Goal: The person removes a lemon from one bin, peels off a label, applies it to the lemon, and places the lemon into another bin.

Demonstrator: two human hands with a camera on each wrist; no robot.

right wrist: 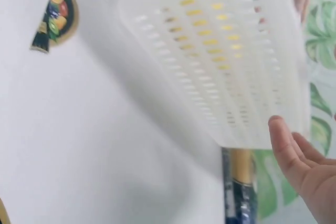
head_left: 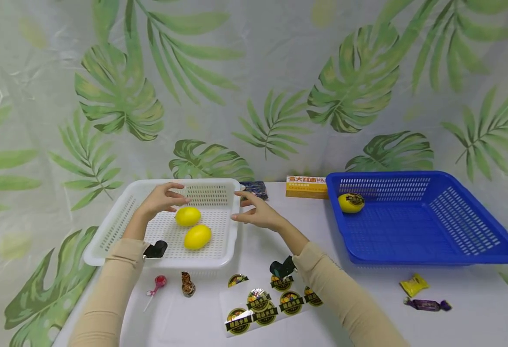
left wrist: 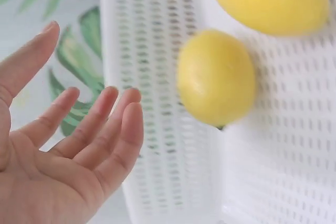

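Two yellow lemons lie in the white plastic basket (head_left: 158,263): one lemon (head_left: 188,217) toward the back and another lemon (head_left: 198,237) nearer the front. Over the basket, my left hand (head_left: 162,200) is held with relaxed, parted fingers, just left of the back lemon. The left wrist view shows that palm bare, with the lemon (left wrist: 216,77) apart from the fingertips. My right hand (head_left: 258,212) is at the basket's right rim, thumb and fingers spread, holding nothing. In the right wrist view its fingertips overlap the basket's outer wall (right wrist: 210,77).
To the right stands a blue basket (head_left: 388,231) with a stickered lemon (head_left: 351,203). An orange pasta box (head_left: 307,187) and a dark packet (head_left: 254,189) lie behind. In front are a sticker sheet (head_left: 264,308), a lollipop (head_left: 160,282), a brown-wrapped candy (head_left: 188,284), yellow packet (head_left: 414,285) and purple candy (head_left: 427,304).
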